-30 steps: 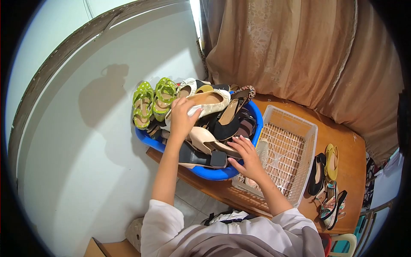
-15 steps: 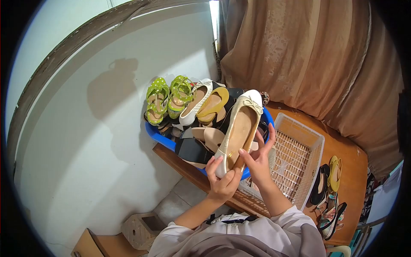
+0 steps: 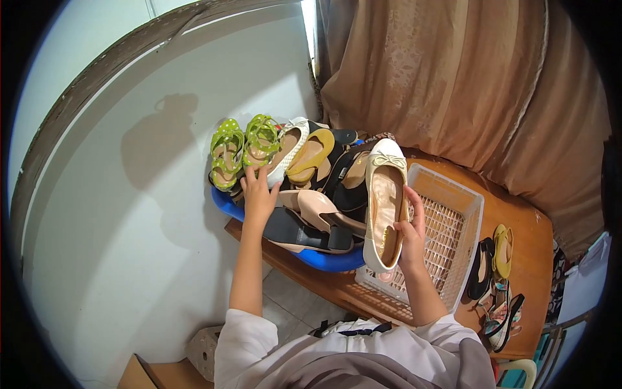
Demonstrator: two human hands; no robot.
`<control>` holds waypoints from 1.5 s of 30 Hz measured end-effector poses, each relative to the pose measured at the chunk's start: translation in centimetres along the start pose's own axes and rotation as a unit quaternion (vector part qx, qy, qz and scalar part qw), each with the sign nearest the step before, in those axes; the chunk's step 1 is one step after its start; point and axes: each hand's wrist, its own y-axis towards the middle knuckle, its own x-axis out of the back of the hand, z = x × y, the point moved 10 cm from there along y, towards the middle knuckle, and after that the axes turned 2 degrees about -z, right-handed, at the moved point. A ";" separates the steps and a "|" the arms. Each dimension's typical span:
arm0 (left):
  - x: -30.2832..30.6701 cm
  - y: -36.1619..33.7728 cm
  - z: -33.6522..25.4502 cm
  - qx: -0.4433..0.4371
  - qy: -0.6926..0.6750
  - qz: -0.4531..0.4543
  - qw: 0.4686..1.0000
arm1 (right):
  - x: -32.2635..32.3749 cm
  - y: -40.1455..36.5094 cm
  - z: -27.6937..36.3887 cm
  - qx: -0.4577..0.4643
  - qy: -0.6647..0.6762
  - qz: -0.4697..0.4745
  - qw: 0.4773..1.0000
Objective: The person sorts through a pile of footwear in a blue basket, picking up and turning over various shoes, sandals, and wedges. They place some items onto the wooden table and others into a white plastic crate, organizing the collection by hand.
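My right hand point(image 3: 413, 240) is closed around the side of a white ballet flat point(image 3: 387, 207) with a bow on its toe, held upright with its insole facing me. My left hand point(image 3: 260, 193) reaches over a blue basin point(image 3: 324, 260) heaped with shoes. Its fingers are apart at the heels of a green polka-dot sandal point(image 3: 261, 144) and another white flat point(image 3: 289, 148); whether they touch is hard to tell. Nearby in the heap are a second green sandal point(image 3: 227, 152), a mustard flat point(image 3: 311, 155), a beige shoe point(image 3: 316, 209) and black shoes point(image 3: 350, 175).
A white plastic crate point(image 3: 476, 223) stands on the wooden table point(image 3: 531, 266), right of the basin. Beyond it lie a black flat point(image 3: 481, 267), a yellow flat point(image 3: 503, 253) and patterned sandals point(image 3: 502, 318). A brown curtain point(image 3: 440, 78) hangs behind; a cardboard box point(image 3: 155, 375) is low at left.
My left hand has let go of the white ballet flat and moved left to the green sandal and the other white flat. The right hand keeps the flat, now turned more upright.
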 end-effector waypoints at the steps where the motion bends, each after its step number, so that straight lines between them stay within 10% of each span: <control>1: -0.6 0.2 0.4 0.011 0.001 0.003 1.000 | 0.5 0.1 -0.7 -0.001 -0.012 -0.005 1.000; 13: 2.9 3.1 -5.2 0.039 -0.225 -0.133 0.964 | 2.8 1.0 -4.5 -0.037 -0.083 -0.005 0.996; 25: -1.7 -1.0 -16.2 -0.049 -0.278 0.006 0.959 | 3.5 0.5 -5.1 -0.056 -0.122 -0.013 0.991; 32: 1.9 -0.5 -12.2 0.014 -0.287 0.031 0.957 | 3.0 0.7 -3.9 -0.049 -0.131 0.001 0.990; 36: 4.7 -1.8 -1.9 0.159 -0.190 -0.102 0.963 | 3.3 0.9 -4.3 -0.032 -0.164 0.009 0.986; 41: -0.9 -5.4 7.1 0.302 -0.185 0.066 0.933 | 2.8 1.2 -4.0 -0.043 -0.160 0.009 0.986; 45: -2.4 -4.7 2.6 0.259 -0.345 0.106 0.896 | 2.5 1.5 -3.9 -0.034 -0.172 0.013 0.984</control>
